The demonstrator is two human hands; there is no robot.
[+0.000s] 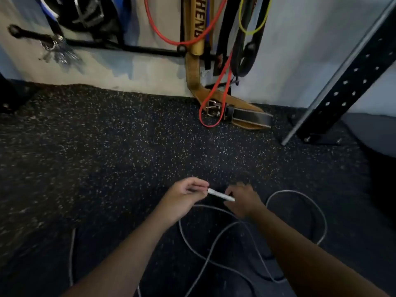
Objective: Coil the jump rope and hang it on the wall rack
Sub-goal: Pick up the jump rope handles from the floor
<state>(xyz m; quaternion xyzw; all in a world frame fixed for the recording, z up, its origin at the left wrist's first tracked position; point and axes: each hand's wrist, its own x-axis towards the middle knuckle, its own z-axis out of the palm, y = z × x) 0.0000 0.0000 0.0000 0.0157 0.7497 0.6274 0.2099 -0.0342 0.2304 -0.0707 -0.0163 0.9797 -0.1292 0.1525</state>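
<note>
The speckled black rubber floor fills most of the view, from the wall at 12 o'clock down to the bottom edge. At 2 o'clock a black perforated steel upright slants down to a bolted foot, its top cut off by the frame. The wall rack, a black bar with pegs, runs across 11 to 12 o'clock; what hangs from it at 11 o'clock is dark, blurred and cut off, so it cannot be made out. Just right of 12 o'clock a tan leather belt hangs and folds onto the floor, its buckle and black strap lying at 1 o'clock. A red band loops over it down to the floor, and a yellow-green band hangs beside it, both cut off at the top.

The jump rope, a thin grey cord, lies in loose crossing loops on the floor from 6 to 4 o'clock, partly hidden under both forearms; one strand runs off the bottom edge at 7 o'clock. Its white handle sits near the centre, just below the middle, between the hands. The left hand pinches one end of the handle in closed fingers. The right hand is at the other end, blurred by motion; whether it grips the handle cannot be told.
</note>
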